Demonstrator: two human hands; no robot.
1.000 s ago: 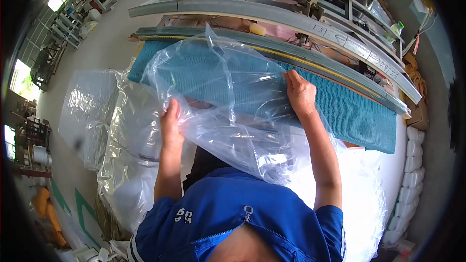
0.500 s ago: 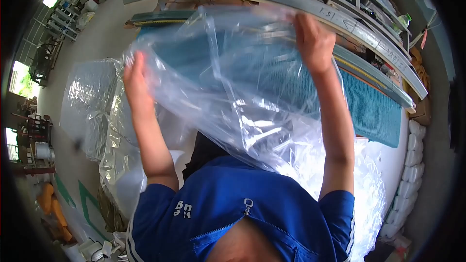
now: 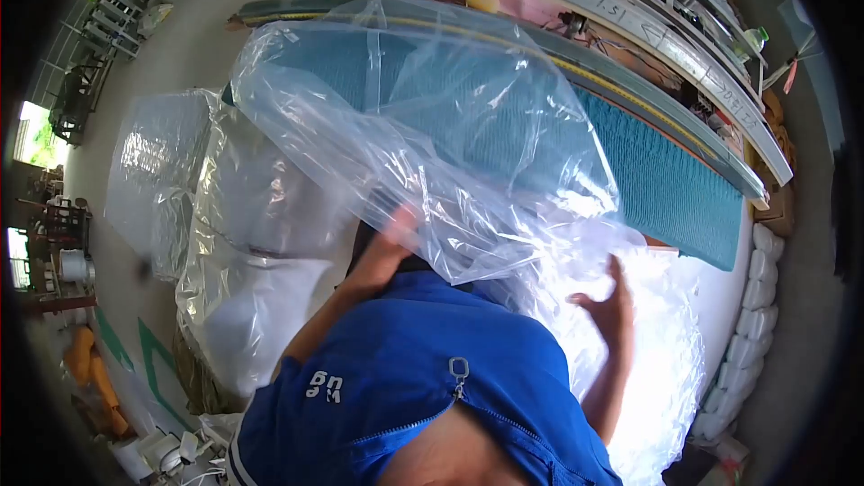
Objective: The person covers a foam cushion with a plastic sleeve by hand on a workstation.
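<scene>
A large clear plastic sheet (image 3: 490,139) lies loosely spread over teal ribbed material (image 3: 670,184), its near part bunched in glossy folds. My left hand (image 3: 394,238) is low at the near edge of this sheet, close to my body. Motion smears its fingers and the plastic overlaps them, so its grip does not show. Off to the right, my right hand (image 3: 612,306) has its thumb and fingers apart with nothing between them. It is over a bright heap of clear plastic (image 3: 661,351); whether it touches the heap I cannot tell.
Along the far side of the teal material runs a long metal bar (image 3: 666,36) with handwritten marks. A yellow measuring tape (image 3: 621,81) follows the rail beside it. More clear plastic (image 3: 261,324) is on the left. White wrapped bundles (image 3: 756,324) line the right side.
Both hands have come down from the raised sheet toward my body. The sheet has settled over the teal material, and my right hand has let go of it.
</scene>
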